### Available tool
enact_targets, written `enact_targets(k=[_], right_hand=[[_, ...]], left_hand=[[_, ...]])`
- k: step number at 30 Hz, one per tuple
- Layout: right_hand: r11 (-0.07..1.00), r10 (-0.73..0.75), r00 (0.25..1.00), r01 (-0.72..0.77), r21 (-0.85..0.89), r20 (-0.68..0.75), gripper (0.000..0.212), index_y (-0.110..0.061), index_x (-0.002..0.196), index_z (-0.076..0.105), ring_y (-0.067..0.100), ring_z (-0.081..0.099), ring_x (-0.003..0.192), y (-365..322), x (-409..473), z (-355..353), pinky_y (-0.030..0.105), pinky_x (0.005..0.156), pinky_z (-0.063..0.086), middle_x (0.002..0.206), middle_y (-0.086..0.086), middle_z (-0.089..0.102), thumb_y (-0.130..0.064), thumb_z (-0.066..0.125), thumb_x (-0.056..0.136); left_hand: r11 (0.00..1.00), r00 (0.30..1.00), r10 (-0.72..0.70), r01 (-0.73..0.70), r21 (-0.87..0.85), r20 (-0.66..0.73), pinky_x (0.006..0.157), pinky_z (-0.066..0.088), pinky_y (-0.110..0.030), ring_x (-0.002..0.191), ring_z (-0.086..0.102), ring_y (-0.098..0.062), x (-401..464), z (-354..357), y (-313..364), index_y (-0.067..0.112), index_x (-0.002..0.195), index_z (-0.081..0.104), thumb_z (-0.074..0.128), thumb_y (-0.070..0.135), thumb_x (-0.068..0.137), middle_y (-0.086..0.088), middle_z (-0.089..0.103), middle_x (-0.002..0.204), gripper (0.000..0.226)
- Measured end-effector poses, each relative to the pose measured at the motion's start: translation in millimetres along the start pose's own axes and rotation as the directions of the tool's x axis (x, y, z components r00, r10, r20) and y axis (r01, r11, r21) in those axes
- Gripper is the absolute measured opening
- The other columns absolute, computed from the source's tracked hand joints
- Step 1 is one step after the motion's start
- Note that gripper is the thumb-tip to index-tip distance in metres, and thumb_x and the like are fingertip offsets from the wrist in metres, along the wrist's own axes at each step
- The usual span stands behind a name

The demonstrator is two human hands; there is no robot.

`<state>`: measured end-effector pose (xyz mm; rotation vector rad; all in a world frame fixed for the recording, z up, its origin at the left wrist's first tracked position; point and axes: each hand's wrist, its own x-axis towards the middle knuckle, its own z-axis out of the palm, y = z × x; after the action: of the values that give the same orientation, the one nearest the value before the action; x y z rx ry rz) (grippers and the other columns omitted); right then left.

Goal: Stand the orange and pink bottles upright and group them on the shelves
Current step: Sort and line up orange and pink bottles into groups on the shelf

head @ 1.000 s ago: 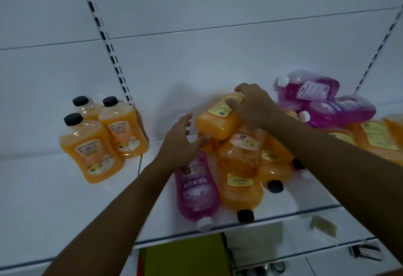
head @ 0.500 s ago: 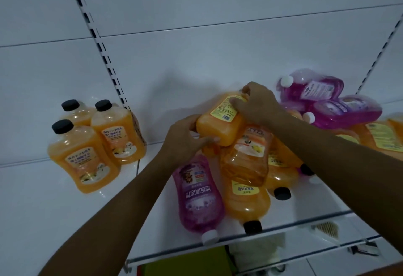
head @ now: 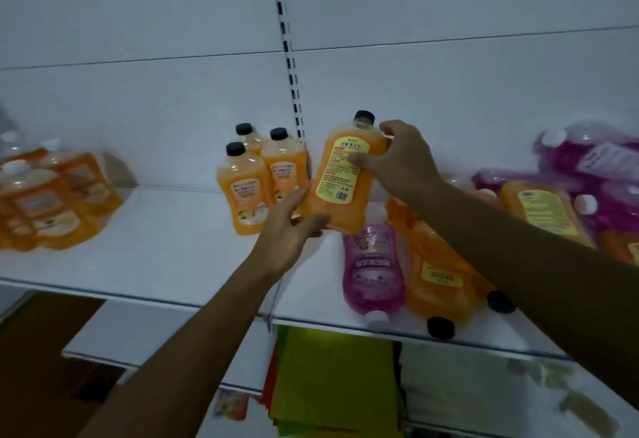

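I hold an orange bottle with a black cap nearly upright above the shelf, its yellow back label toward me. My right hand grips its upper part near the neck. My left hand cups its base from below with curled fingers. Just left of it three orange bottles stand upright by the back wall. To the right lies a pile: a pink bottle and an orange bottle lying caps toward the front edge, with more orange and pink bottles behind my right arm.
Another group of orange bottles with white caps stands at the far left of the shelf, blurred. A slotted upright runs down the white back wall. Below the shelf are green and yellow folded items and a lower shelf.
Both hands lifted the orange bottle off the pile, turned it cap-up and carried it left toward the three standing bottles. The view swung left, showing more of the shelf.
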<state>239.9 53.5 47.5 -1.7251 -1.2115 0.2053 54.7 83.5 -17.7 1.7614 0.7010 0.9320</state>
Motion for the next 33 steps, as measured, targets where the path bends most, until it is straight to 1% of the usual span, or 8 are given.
enact_targets(k=[3, 7, 12, 16, 20, 24, 29, 33], right_hand=[[0.997, -0.056, 0.994, 0.051, 0.057, 0.097, 0.061, -0.013, 0.124, 0.051, 0.02, 0.058, 0.102, -19, -9, 29, 0.03, 0.081, 0.052, 0.119, 0.005, 0.056, -0.032, 0.08, 0.075], [0.988, -0.135, 0.972, 0.117, 0.104, 0.191, 0.048, -0.015, 0.113, 0.051, 0.017, 0.059, 0.094, -38, -18, 62, 0.023, 0.073, 0.051, 0.106, 0.0, 0.057, -0.021, 0.08, 0.075], [0.973, -0.23, 0.935, 0.225, 0.049, 0.27, 0.055, -0.017, 0.116, 0.048, 0.019, 0.056, 0.104, -55, -17, 100, 0.036, 0.085, 0.054, 0.118, 0.002, 0.056, -0.021, 0.081, 0.073], [0.949, -0.303, 0.903, 0.315, 0.01, 0.306, 0.055, -0.016, 0.118, 0.048, 0.016, 0.054, 0.1, -61, -14, 125, 0.028, 0.083, 0.048, 0.116, 0.0, 0.056, -0.021, 0.081, 0.074], [0.905, -0.38, 0.863, 0.421, -0.057, 0.332, 0.057, -0.014, 0.12, 0.049, 0.009, 0.046, 0.099, -58, -21, 145, 0.028, 0.086, 0.045, 0.12, 0.001, 0.056, -0.022, 0.081, 0.074], [0.89, -0.399, 0.848, 0.449, -0.074, 0.348, 0.057, -0.015, 0.12, 0.046, 0.008, 0.042, 0.101, -59, -20, 148, 0.025, 0.084, 0.039, 0.121, 0.0, 0.053, -0.022, 0.08, 0.075], [0.879, -0.394, 0.818, 0.468, -0.086, 0.419, 0.058, -0.017, 0.126, 0.042, 0.012, 0.042, 0.106, -57, -21, 141, 0.025, 0.083, 0.035, 0.129, 0.002, 0.05, -0.022, 0.076, 0.079], [0.887, -0.373, 0.8, 0.456, -0.074, 0.469, 0.063, -0.014, 0.133, 0.04, 0.021, 0.048, 0.114, -50, -28, 125, 0.028, 0.086, 0.041, 0.13, 0.005, 0.049, -0.024, 0.074, 0.081]], left_hand=[[0.999, 0.993, -0.021, 0.023, 0.023, -0.117, 0.083, 0.057, -0.032, 0.108, 0.062, -0.016, -18, -28, -10, 0.031, 0.127, 0.053, 0.06, 0.02, 0.093, 0.008, 0.063, 0.119, 0.037], [0.99, 0.978, 0.008, 0.022, 0.14, -0.21, 0.085, 0.051, -0.016, 0.109, 0.06, 0.001, -35, -61, -32, 0.03, 0.135, 0.047, 0.068, 0.022, 0.086, 0.015, 0.061, 0.121, 0.053], [0.974, 0.968, 0.046, 0.011, 0.228, -0.245, 0.082, 0.052, -0.017, 0.107, 0.061, -0.004, -33, -96, -60, 0.023, 0.135, 0.047, 0.071, 0.021, 0.086, 0.012, 0.063, 0.117, 0.055], [0.958, 0.962, 0.014, 0.065, 0.28, -0.273, 0.076, 0.052, -0.012, 0.1, 0.062, 0.002, -26, -116, -80, 0.031, 0.133, 0.048, 0.074, 0.025, 0.083, 0.017, 0.065, 0.112, 0.057], [0.924, 0.959, -0.053, 0.154, 0.351, -0.28, 0.076, 0.048, -0.007, 0.098, 0.062, 0.0, -23, -122, -99, 0.026, 0.133, 0.052, 0.078, 0.028, 0.079, 0.011, 0.066, 0.114, 0.06], [0.907, 0.947, -0.12, 0.227, 0.355, -0.298, 0.08, 0.044, -0.014, 0.103, 0.059, -0.007, -18, -121, -103, 0.023, 0.137, 0.046, 0.078, 0.03, 0.078, 0.005, 0.063, 0.122, 0.067], [0.881, 0.92, -0.182, 0.31, 0.357, -0.348, 0.094, 0.048, -0.033, 0.115, 0.056, -0.017, -24, -118, -94, 0.019, 0.143, 0.036, 0.079, 0.035, 0.077, -0.002, 0.055, 0.135, 0.08], [0.821, 0.881, -0.226, 0.402, 0.406, -0.415, 0.101, 0.043, -0.04, 0.128, 0.048, -0.026, -38, -111, -85, 0.015, 0.148, 0.027, 0.078, 0.039, 0.076, -0.008, 0.045, 0.146, 0.091]])
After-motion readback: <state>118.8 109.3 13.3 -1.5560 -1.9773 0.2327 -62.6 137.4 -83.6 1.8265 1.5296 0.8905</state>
